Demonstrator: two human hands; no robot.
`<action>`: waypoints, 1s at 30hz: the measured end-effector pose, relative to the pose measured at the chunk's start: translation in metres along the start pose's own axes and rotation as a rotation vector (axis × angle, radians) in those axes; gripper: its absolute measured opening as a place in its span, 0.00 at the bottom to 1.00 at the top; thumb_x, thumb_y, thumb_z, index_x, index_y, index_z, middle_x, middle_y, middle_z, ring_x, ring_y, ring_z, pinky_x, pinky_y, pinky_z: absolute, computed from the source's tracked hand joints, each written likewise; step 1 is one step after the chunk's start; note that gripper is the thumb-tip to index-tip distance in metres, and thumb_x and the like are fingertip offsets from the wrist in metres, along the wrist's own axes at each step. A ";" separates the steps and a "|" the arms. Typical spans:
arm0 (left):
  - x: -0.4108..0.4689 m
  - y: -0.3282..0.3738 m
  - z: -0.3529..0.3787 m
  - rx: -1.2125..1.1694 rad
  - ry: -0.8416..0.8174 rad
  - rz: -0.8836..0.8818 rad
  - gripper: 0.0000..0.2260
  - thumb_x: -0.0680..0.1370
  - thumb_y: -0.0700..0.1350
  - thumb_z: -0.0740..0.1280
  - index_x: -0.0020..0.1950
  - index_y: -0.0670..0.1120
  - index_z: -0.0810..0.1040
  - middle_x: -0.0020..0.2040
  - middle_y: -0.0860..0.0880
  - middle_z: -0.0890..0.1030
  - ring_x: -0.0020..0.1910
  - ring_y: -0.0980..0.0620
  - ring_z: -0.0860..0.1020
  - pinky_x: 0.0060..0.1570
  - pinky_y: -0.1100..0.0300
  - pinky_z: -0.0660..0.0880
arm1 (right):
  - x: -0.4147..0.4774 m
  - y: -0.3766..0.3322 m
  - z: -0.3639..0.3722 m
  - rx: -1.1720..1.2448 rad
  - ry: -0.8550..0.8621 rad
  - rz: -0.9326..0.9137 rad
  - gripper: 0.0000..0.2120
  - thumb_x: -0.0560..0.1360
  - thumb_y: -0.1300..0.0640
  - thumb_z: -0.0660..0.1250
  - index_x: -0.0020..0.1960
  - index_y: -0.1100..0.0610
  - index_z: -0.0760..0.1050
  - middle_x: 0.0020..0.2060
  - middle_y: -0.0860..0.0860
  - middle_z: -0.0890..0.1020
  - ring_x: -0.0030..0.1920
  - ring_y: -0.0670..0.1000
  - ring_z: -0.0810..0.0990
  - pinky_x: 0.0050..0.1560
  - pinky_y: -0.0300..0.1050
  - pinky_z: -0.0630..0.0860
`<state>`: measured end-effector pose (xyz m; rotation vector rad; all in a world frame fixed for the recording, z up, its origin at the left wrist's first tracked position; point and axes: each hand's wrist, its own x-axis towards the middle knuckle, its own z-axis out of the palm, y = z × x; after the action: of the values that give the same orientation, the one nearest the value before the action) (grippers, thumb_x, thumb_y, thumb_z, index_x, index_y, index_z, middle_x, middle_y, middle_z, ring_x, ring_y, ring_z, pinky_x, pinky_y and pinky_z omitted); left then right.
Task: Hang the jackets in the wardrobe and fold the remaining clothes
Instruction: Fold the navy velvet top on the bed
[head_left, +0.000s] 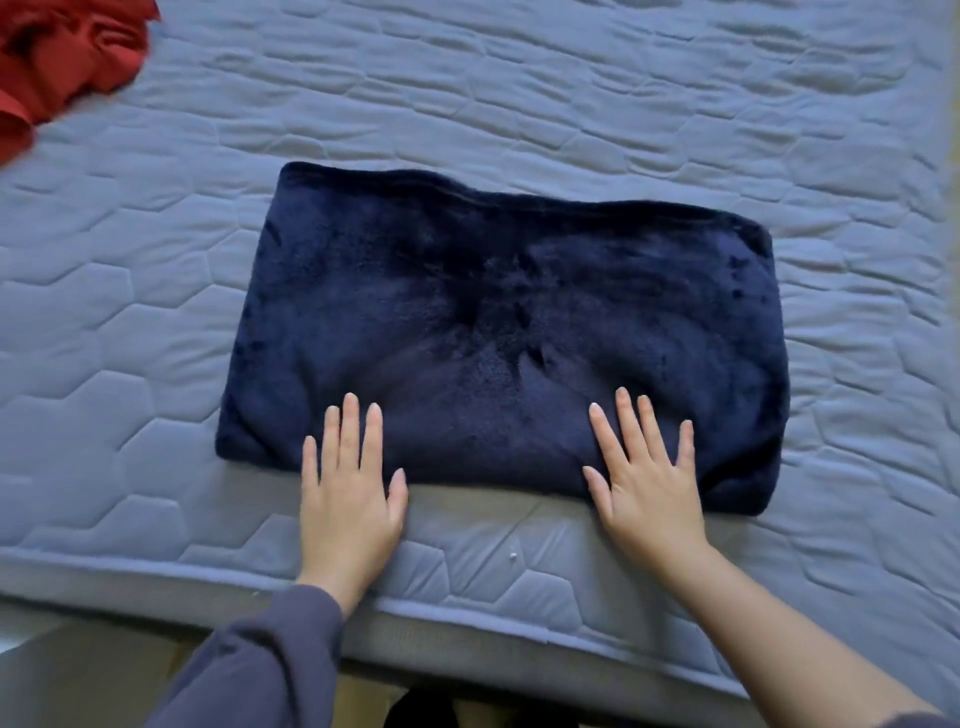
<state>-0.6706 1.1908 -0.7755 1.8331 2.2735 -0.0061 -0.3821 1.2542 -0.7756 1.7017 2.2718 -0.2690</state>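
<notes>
Both hands, left hand (349, 501) and right hand (645, 483), lie flat and open on the near edge of the folded navy fleece (498, 322); its long axis runs left-right, equally reachable.

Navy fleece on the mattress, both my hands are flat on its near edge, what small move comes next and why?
Probably lift both palms and reach for the red garment at the far left. The navy fleece already lies as a tidy folded rectangle, the left hand and right hand only press flat on it, and the red one lies crumpled.
</notes>
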 end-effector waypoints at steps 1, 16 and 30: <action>-0.014 0.002 -0.004 -0.087 0.023 -0.031 0.29 0.74 0.50 0.55 0.74 0.41 0.63 0.75 0.41 0.62 0.74 0.42 0.60 0.70 0.48 0.56 | -0.003 0.001 -0.006 0.013 -0.011 0.001 0.30 0.76 0.42 0.51 0.75 0.53 0.60 0.75 0.56 0.63 0.74 0.58 0.62 0.68 0.67 0.55; 0.015 0.174 0.003 -2.090 -0.101 -1.167 0.10 0.72 0.38 0.74 0.51 0.43 0.78 0.51 0.47 0.84 0.54 0.47 0.81 0.61 0.44 0.75 | 0.165 0.050 -0.080 0.133 -0.272 0.195 0.34 0.76 0.33 0.53 0.77 0.40 0.44 0.78 0.47 0.42 0.77 0.56 0.39 0.67 0.76 0.47; -0.045 0.097 -0.022 -1.843 -0.442 -1.050 0.05 0.77 0.41 0.67 0.51 0.44 0.74 0.51 0.43 0.82 0.48 0.49 0.82 0.45 0.58 0.78 | 0.078 0.065 -0.087 0.104 -0.407 0.282 0.34 0.77 0.35 0.55 0.77 0.48 0.50 0.78 0.54 0.47 0.76 0.60 0.49 0.71 0.66 0.54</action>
<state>-0.5715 1.1720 -0.7329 -0.2770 1.3829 0.9526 -0.3507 1.3703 -0.7187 1.7963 1.7328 -0.6158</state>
